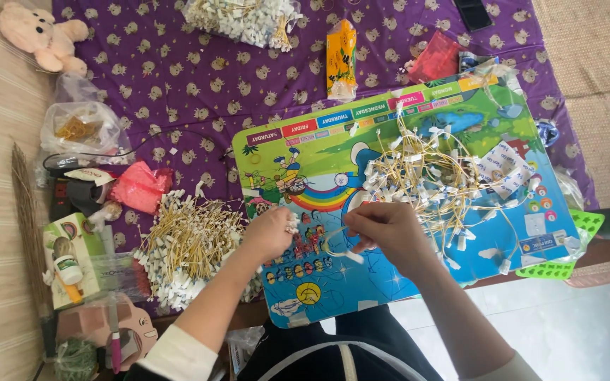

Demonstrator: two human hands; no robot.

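String (333, 243), thin and yellow-white, loops between the two hands over the bright picture board (319, 152). The right hand (386, 229) is curled, with its fingers pinched shut on one end of the string. The right arm comes up from the bottom and bends at the wrist. The left hand (271, 233) is a loose fist, and its grip is closed on a small white tag (292, 224) at the board's left edge. The left arm reaches up from a white sleeve (171, 356). Just past the right hand lies a messy pile of tagged strings (432, 176) on the board. Beside the left hand sits a tidy heap of tagged strings (185, 247) on the purple cloth (178, 85).
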